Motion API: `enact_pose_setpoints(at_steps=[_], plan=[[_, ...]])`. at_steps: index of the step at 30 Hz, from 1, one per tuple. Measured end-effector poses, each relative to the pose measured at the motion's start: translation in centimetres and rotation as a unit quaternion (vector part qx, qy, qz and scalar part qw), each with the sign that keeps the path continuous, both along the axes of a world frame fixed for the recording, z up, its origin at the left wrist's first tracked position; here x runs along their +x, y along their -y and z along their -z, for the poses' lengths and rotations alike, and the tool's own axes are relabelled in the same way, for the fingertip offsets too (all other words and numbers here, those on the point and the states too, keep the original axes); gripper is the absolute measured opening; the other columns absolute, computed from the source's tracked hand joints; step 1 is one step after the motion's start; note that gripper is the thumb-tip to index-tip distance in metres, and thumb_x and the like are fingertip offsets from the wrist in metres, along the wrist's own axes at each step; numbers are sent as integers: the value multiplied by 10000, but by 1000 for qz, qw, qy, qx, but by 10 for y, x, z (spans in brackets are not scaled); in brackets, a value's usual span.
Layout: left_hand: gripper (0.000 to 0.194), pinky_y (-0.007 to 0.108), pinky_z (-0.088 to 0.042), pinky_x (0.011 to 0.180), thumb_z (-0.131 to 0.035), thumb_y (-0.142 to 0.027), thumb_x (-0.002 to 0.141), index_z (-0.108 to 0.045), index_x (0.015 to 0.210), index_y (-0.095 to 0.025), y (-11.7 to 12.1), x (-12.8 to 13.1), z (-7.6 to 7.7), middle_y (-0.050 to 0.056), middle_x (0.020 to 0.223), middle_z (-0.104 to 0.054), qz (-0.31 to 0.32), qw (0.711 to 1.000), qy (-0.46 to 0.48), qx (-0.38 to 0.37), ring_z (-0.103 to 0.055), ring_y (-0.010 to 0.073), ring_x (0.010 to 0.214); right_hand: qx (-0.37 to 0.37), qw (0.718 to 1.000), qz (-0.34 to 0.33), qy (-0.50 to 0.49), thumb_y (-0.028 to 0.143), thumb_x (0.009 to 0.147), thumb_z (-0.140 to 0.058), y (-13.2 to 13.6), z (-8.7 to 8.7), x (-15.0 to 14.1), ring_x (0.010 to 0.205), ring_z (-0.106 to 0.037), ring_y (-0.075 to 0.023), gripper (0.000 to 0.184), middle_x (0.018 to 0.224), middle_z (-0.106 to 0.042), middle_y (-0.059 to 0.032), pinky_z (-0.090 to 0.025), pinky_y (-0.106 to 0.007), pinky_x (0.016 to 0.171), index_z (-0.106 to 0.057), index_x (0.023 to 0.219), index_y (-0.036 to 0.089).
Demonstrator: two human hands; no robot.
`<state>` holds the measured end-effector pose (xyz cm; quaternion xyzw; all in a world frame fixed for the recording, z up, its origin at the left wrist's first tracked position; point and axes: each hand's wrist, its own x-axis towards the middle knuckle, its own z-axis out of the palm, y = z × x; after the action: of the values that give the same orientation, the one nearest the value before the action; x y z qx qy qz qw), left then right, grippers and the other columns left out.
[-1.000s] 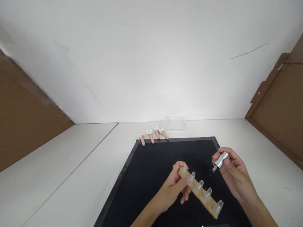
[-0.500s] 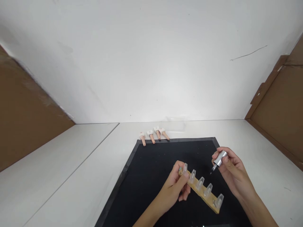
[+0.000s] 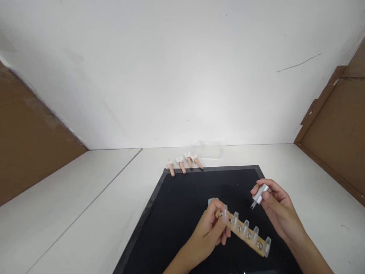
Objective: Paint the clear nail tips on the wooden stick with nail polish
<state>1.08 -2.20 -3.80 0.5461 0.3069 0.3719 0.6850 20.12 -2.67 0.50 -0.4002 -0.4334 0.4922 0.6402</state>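
Observation:
My left hand (image 3: 207, 232) grips one end of a pale wooden strip (image 3: 242, 233), thumb on top. A row of clear, nail-tip-like plastic pieces (image 3: 246, 225) stands up along it, with small shiny metal spots at their bases. The strip slants down to the right, held above the black mat. In my right hand (image 3: 278, 203), to the upper right of the strip, a silver cylinder (image 3: 260, 193) is pinched between thumb and fingers. Its short, narrow tip points down-left and stays apart from the strip. Behind my left hand a teal thing (image 3: 212, 200) is partly hidden.
Several small bottles with peach caps (image 3: 182, 166) lie at the back edge of the black mat (image 3: 182, 198). Behind them on the white table (image 3: 114, 205) is a clear plastic tray (image 3: 211, 150). Brown cardboard panels (image 3: 336, 118) and a white wall surround the table.
My right hand has moved slightly left with the silver cylinder. The strip has tilted in my left hand, so the metal spots show more. More of the teal thing shows than half a second ago.

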Motion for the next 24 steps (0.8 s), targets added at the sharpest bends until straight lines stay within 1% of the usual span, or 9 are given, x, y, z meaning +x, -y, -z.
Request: enact_pose_setpoints(at_steps=[3, 5, 7, 9, 13, 16, 19, 22, 24], plan=[[376, 151, -280, 400, -467, -577, 860, -352, 814, -223, 0, -5, 2, -62, 594, -526, -45, 998, 41, 17, -412, 43, 422, 12, 999, 36, -19, 417, 704, -782, 0, 3, 2, 654, -613, -169, 217, 720, -717, -37, -514, -258, 595, -739, 841, 255], [347, 157, -298, 422, -466, -549, 877, -363, 824, -221, 1, -7, 3, -56, 607, -536, -65, 996, 52, 22, -419, 46, 443, 22, 997, 63, -30, 418, 699, -786, -1, 5, 4, 648, -614, -163, 216, 728, -718, -32, -518, -253, 599, -739, 842, 263], [328, 169, -315, 447, -460, -534, 887, -383, 842, -219, 2, -8, 3, -55, 611, -532, -62, 997, 49, 24, -411, 50, 460, 34, 996, 78, -35, 418, 696, -790, -1, 7, 5, 650, -617, -156, 218, 733, -723, -24, -521, -243, 609, -736, 849, 272], [323, 183, -328, 468, -441, -535, 894, -399, 853, -217, 3, -8, 2, -53, 618, -520, -41, 998, 42, 27, -398, 56, 475, 41, 996, 78, -32, 414, 702, -787, 0, 7, 5, 659, -622, -148, 213, 737, -726, -18, -521, -231, 620, -732, 858, 279], [315, 191, -339, 485, -423, -531, 902, -401, 861, -219, 5, -6, 1, -46, 647, -501, -13, 998, 44, 35, -394, 68, 512, 55, 996, 72, -15, 408, 719, -776, 0, 2, 1, 669, -627, -150, 197, 735, -726, -15, -521, -233, 622, -727, 862, 281], [304, 190, -346, 500, -424, -517, 908, -400, 859, -218, 7, -6, -1, -42, 656, -511, -14, 998, 49, 36, -396, 67, 523, 67, 996, 58, -14, 401, 715, -782, -1, -5, -4, 669, -631, -148, 189, 728, -728, -14, -523, -234, 616, -731, 848, 276], [312, 193, -345, 508, -443, -511, 903, -412, 825, -210, 11, -6, -4, -40, 647, -527, -37, 998, 47, 33, -386, 61, 508, 73, 997, 29, -8, 397, 725, -775, -3, -13, -12, 662, -640, -153, 180, 739, -737, -21, -533, -239, 590, -732, 849, 275], [303, 185, -324, 493, -464, -487, 903, -405, 798, -209, 13, -6, -5, -43, 637, -541, -49, 996, 61, 47, -373, 55, 486, 90, 996, -18, 14, 383, 764, -744, -3, -22, -21, 652, -647, -153, 159, 769, -746, -22, -549, -243, 579, -722, 888, 285], [284, 173, -309, 484, -453, -465, 915, -388, 799, -214, 13, -8, -5, -52, 623, -533, -35, 994, 80, 59, -364, 52, 477, 112, 992, -53, 33, 347, 796, -723, -2, -29, -27, 672, -657, -145, 143, 805, -750, -15, -561, -234, 600, -710, 929, 295]])
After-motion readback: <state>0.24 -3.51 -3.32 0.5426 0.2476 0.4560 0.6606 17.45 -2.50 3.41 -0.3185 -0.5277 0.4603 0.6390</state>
